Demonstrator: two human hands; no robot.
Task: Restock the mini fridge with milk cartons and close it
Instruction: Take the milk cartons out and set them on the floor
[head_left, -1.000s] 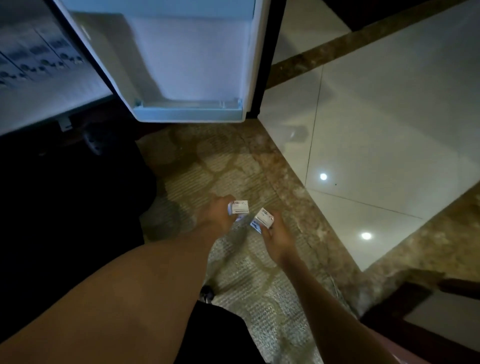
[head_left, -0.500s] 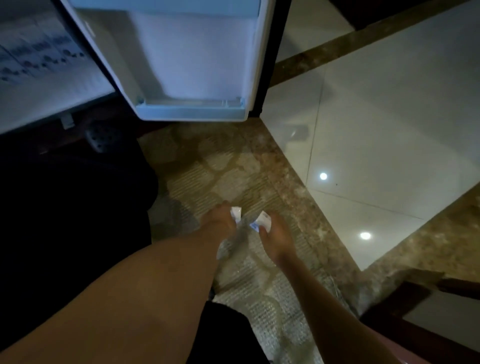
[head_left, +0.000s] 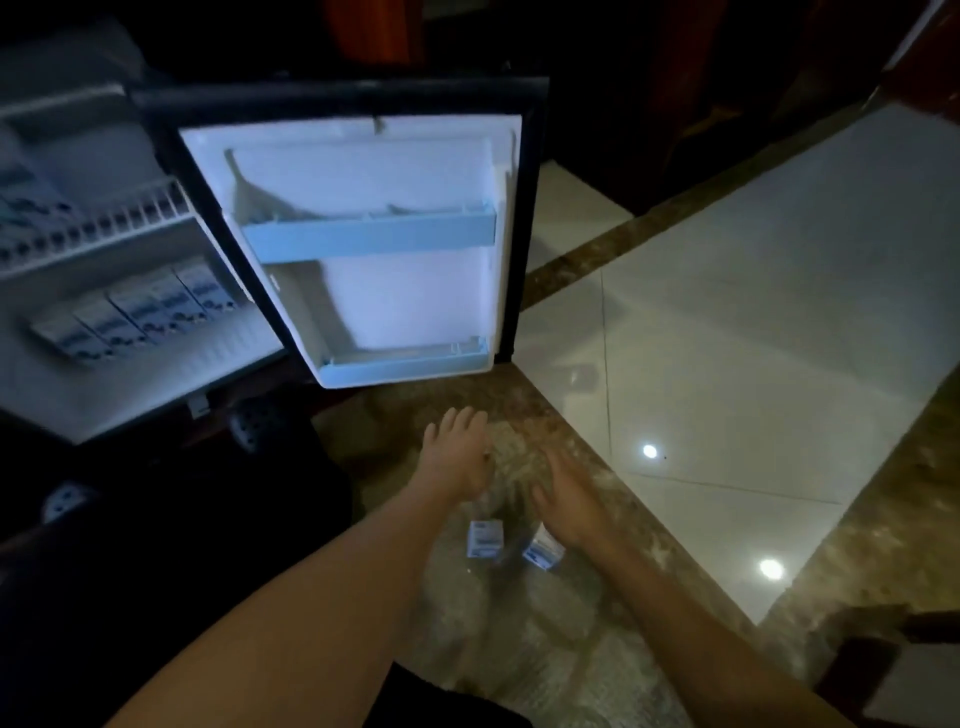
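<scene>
Two small white milk cartons stand on the patterned rug: one (head_left: 485, 538) under my left wrist, the other (head_left: 543, 552) partly hidden beneath my right hand. My left hand (head_left: 457, 452) and my right hand (head_left: 569, 491) hover above the rug with fingers stretched out and hold nothing. The mini fridge (head_left: 104, 322) at the left is lit inside, with a row of several milk cartons (head_left: 140, 314) lying on its floor and more on the wire shelf above. Its door (head_left: 374, 249) hangs wide open, its door racks bare.
A glossy white tiled floor (head_left: 753, 338) with a brown marble border lies to the right of the rug (head_left: 519, 649). Dark furniture fills the lower left and the far right corner. The background above the fridge is dark.
Both hands have let go of the two cartons, which now stand on the rug, and have lifted forward with fingers spread. The view has tilted up, showing the whole fridge door.
</scene>
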